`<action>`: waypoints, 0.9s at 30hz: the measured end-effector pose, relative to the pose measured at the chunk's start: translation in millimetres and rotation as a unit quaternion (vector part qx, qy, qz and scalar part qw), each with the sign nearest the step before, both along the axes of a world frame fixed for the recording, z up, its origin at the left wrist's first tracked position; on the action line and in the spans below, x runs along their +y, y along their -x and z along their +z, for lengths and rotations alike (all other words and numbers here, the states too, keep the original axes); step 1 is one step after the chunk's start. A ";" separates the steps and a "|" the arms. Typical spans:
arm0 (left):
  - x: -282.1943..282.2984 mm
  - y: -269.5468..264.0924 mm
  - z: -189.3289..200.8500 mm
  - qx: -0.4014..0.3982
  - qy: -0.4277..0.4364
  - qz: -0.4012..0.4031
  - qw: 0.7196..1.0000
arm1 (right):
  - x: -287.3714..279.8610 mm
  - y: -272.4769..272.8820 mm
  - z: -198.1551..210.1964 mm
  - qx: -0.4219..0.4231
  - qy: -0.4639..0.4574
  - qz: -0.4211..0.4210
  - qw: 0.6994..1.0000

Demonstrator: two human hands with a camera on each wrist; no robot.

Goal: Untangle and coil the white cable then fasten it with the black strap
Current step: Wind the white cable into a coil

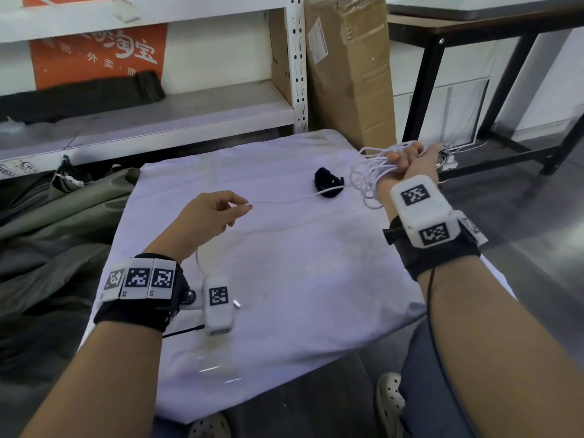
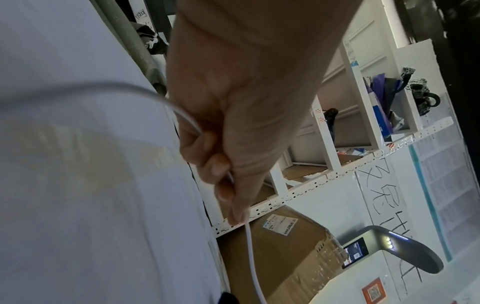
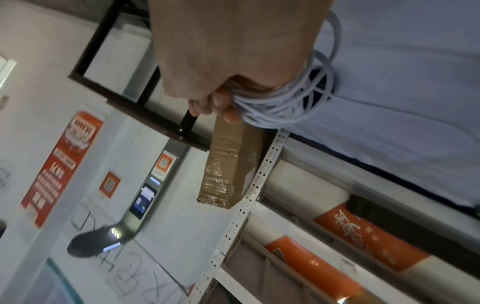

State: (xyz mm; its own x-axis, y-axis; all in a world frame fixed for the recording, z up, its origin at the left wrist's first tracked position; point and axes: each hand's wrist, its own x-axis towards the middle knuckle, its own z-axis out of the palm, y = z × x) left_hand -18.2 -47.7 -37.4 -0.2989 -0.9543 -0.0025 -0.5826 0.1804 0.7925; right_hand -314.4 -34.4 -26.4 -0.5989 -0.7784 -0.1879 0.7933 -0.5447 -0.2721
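white cloth [image 1: 284,279] covers a low flat surface, wrinkled, front edge draping down toward the person's knees; what's under it isn't visible. black strap [image 1: 327,182] lies on the cloth near the far right corner, curled in a loose loop. a slack stretch of white cable [image 1: 294,200] crosses over the strap's near edge; can't tell whether it touches the cloth there. cloth-covered surface sits on a dark floor [image 1: 521,200], with crumpled olive-green fabric [image 1: 57,210] on the floor just beside its left edge.
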 end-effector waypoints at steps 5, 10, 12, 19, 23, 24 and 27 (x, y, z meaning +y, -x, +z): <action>6.1 5.2 8.7 -0.036 0.057 -0.020 0.998 | 6.6 -11.4 1.1 0.073 -0.066 -0.005 0.995; 13.5 11.7 13.2 -0.055 0.055 -0.102 0.992 | 3.0 -34.2 -2.7 0.232 -0.161 0.023 0.959; 16.5 15.8 16.7 -0.035 0.054 -0.132 0.989 | -2.8 -46.5 -10.3 0.354 -0.192 0.063 0.913; 18.8 22.6 21.2 0.053 0.105 -0.115 0.986 | 11.7 -80.4 -18.9 0.629 -0.149 0.318 0.694; 14.6 22.6 18.0 0.094 0.110 -0.066 0.987 | 23.6 -91.9 -14.9 0.647 -0.131 0.396 0.639; 14.1 23.2 17.5 0.101 0.113 -0.058 0.987 | 24.8 -93.2 -15.2 0.633 -0.132 0.410 0.643; 11.5 22.6 15.9 0.105 0.135 -0.031 0.985 | 27.6 -92.2 -15.5 0.570 -0.118 0.460 0.670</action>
